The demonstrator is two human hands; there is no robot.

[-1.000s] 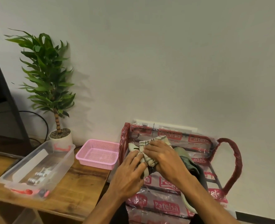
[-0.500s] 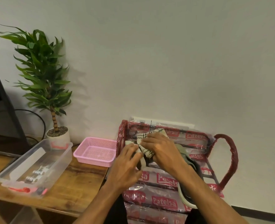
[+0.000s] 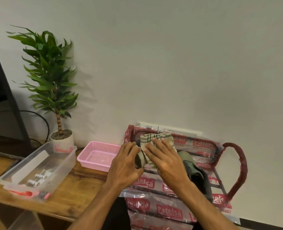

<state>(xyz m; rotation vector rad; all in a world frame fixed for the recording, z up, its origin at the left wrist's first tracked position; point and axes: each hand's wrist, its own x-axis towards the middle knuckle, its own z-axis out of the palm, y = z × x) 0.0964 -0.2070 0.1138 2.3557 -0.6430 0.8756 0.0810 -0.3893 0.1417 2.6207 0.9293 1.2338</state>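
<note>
Two hands meet over one checked cloth (image 3: 155, 138), a cream piece with dark green lines, which lies on the top tier of a shoe rack (image 3: 202, 145) wrapped in printed plastic, close to the back rail and the wall.

The right hand (image 3: 164, 158) lies on top of the cloth. Its fingers (image 3: 152, 147) are straight, slightly spread and press down flat, pointing away from the person toward the wall. The left hand (image 3: 125, 165) comes in from the left side, its fingers (image 3: 129, 147) curled round a pale, rounded end with a dark hollow. That end looks like a rolled part of the cloth, though I cannot tell whether something sits inside it.

The bundle's long axis runs from the back rail toward the person, slanting a little left. Its far end shows beyond the right fingertips, and its near end sits in the left hand's grip. So the left hand holds the end, while the right hand covers the middle. My judgement is that any further rolling or tucking turns on the left hand, with the right only pinning the fabric.

Just right of the right wrist, a dark green shoe (image 3: 185, 156) rests on the same tier, touching or nearly touching the forearm. A pink basket (image 3: 94, 165) stands on the wooden worktop (image 3: 81, 185) just left of the left hand.
</note>
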